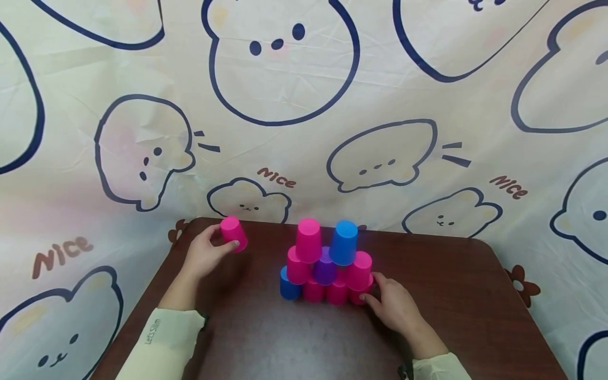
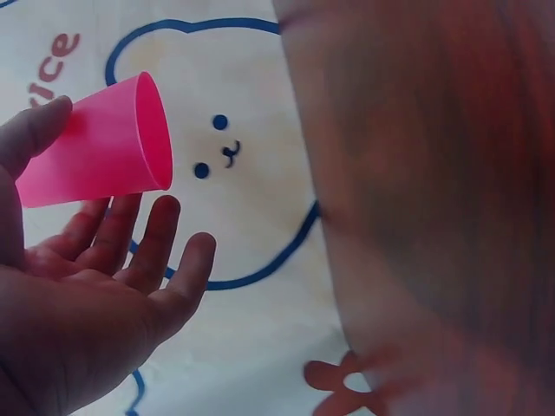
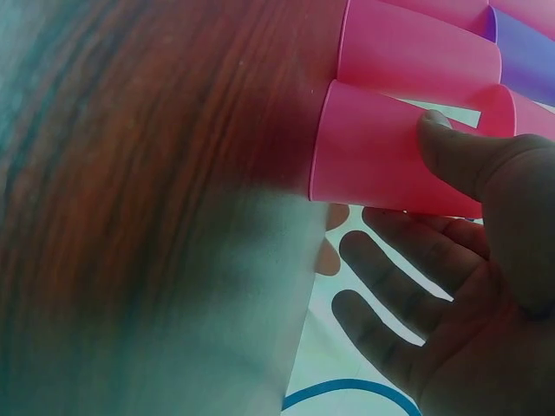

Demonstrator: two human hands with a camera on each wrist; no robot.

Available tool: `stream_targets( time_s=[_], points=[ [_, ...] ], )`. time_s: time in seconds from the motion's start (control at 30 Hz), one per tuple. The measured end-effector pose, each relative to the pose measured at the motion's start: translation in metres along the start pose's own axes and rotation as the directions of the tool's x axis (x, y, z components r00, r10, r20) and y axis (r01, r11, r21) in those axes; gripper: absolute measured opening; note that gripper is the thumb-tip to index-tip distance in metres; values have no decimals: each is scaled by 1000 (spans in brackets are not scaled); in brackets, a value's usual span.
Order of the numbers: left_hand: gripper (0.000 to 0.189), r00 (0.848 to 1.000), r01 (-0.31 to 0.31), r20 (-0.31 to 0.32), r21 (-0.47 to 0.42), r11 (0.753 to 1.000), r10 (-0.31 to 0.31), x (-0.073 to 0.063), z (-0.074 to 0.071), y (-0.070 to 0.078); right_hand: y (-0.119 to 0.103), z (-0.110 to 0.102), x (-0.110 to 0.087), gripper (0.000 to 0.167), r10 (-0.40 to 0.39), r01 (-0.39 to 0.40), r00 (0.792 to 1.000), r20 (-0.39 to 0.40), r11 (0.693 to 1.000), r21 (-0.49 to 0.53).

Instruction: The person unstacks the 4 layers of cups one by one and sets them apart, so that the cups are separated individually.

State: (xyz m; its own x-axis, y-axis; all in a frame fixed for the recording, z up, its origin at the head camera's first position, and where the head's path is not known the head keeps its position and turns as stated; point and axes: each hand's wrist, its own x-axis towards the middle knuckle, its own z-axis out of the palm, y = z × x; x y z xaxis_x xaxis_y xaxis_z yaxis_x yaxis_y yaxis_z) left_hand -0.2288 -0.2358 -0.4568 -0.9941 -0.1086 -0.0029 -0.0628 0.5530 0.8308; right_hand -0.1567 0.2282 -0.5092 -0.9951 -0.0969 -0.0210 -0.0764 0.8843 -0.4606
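Note:
My left hand (image 1: 205, 254) pinches a pink cup (image 1: 233, 232) between thumb and fingers, raised over the table's back left. Its mouth points down, as the left wrist view of the cup (image 2: 108, 147) also shows. To the right stands a stack of upside-down cups in three tiers. A blue cup (image 1: 289, 285) and three pink ones form the bottom. A purple cup (image 1: 325, 268) sits between two pink ones above. On top are a pink cup (image 1: 309, 240) and a blue cup (image 1: 343, 243). My right hand (image 1: 398, 307) grips the bottom right pink cup (image 3: 381, 156) by its sides.
The dark brown wooden table (image 1: 266, 343) carries the stack near its back edge. Behind and beside it hangs a pale cloth (image 1: 304, 153) with cartoon animal outlines, close to the table's edges.

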Motion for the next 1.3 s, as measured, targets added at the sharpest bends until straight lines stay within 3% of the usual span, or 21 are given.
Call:
stream_targets(
  time_s=[0.43, 0.77, 1.3],
  points=[
    [85, 991, 131, 22, 76, 989, -133, 12, 1, -28, 1, 0, 0, 65, -28, 28, 1000, -14, 1000, -11],
    [82, 986, 164, -3, 119, 979, -165, 16, 2, -42, 1, 1, 1, 65, -20, 20, 1000, -8, 1000, -7],
    [81, 982, 185, 14, 145, 972, -189, 16, 0, -51, 1, -1, 2, 65, 4, -4, 1000, 13, 1000, 3]
  ],
)
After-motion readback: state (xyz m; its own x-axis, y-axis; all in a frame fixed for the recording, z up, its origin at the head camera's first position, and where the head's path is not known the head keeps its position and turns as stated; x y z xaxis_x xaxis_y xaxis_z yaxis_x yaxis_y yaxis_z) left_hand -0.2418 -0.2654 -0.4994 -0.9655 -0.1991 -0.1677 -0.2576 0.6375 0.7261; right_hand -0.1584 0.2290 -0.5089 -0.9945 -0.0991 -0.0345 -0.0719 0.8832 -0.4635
